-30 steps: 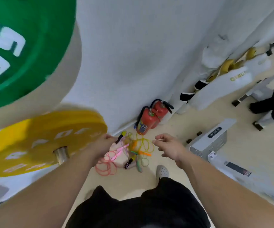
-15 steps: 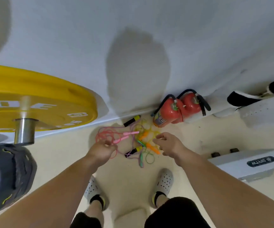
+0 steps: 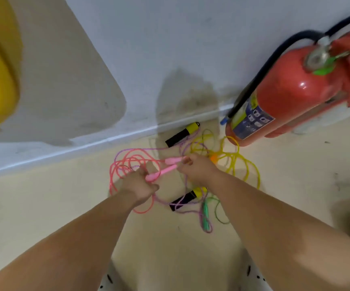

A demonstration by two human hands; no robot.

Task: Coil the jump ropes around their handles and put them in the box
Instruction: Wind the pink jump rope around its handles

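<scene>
Left hand (image 3: 138, 186) fingers curl round one pink handle (image 3: 161, 172); right hand (image 3: 198, 170) pinches the other pink handle (image 3: 173, 160). We risk dragging up the tangled purple rope (image 3: 148, 148).

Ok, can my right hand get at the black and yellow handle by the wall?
Probably yes: the black and yellow handle lies uncovered on the floor just beyond the right hand. But its fingers seem to pinch a pink handle they must drop first.

floor (image 3: 285, 185) cream | on it: tangled jump ropes (image 3: 236, 164), red extinguisher (image 3: 285, 95) by wall
</scene>
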